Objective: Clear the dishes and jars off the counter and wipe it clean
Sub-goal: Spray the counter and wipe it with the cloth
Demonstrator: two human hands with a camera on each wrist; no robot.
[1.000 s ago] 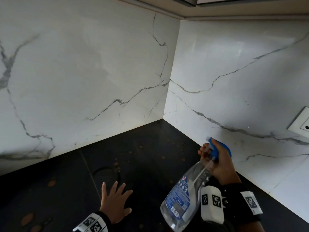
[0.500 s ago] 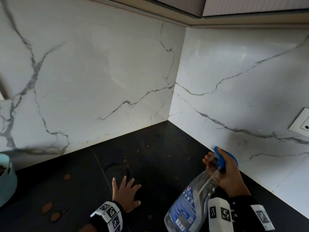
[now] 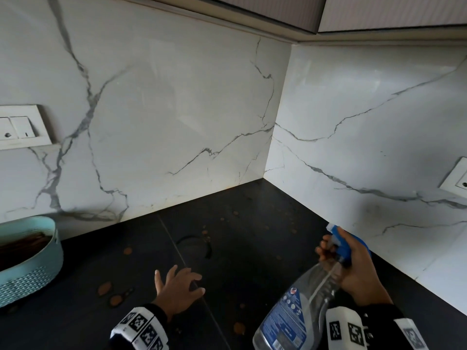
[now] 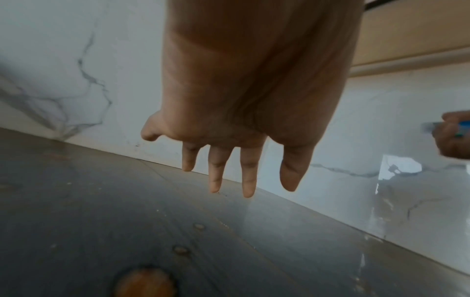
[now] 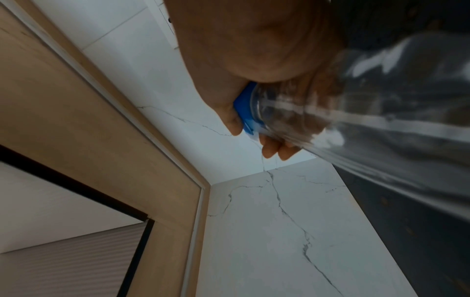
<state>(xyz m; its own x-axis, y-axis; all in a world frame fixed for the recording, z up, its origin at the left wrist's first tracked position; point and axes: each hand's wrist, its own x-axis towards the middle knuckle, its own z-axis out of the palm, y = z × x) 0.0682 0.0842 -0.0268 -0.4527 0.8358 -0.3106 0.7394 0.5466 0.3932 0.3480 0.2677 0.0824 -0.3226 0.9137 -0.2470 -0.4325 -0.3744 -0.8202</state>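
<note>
The black counter [image 3: 252,223] fills the corner and carries several brown stains [image 3: 104,288] and a ring mark [image 3: 194,246]. My right hand [image 3: 353,263] grips a clear spray bottle [image 3: 298,306] with a blue trigger head [image 3: 340,245], tilted, its nozzle towards the corner. In the right wrist view the fingers [image 5: 272,148] curl round the bottle neck [image 5: 292,112]. My left hand [image 3: 177,286] hovers just over the counter with fingers spread and straight, holding nothing; the left wrist view shows those fingers [image 4: 246,176] above the counter [image 4: 127,221] and a stain [image 4: 145,283].
A teal perforated basket [image 3: 32,258] with dark contents stands at the left edge of the counter. White marble backsplash [image 3: 164,122] walls meet in the corner. Switch plates sit at the left [image 3: 22,127] and right [image 3: 457,179]. Cabinets hang overhead.
The view has swung left and up, bringing the teal basket and left switch plate into sight. Both hands stay in much the same pose, the right still holding the bottle.
</note>
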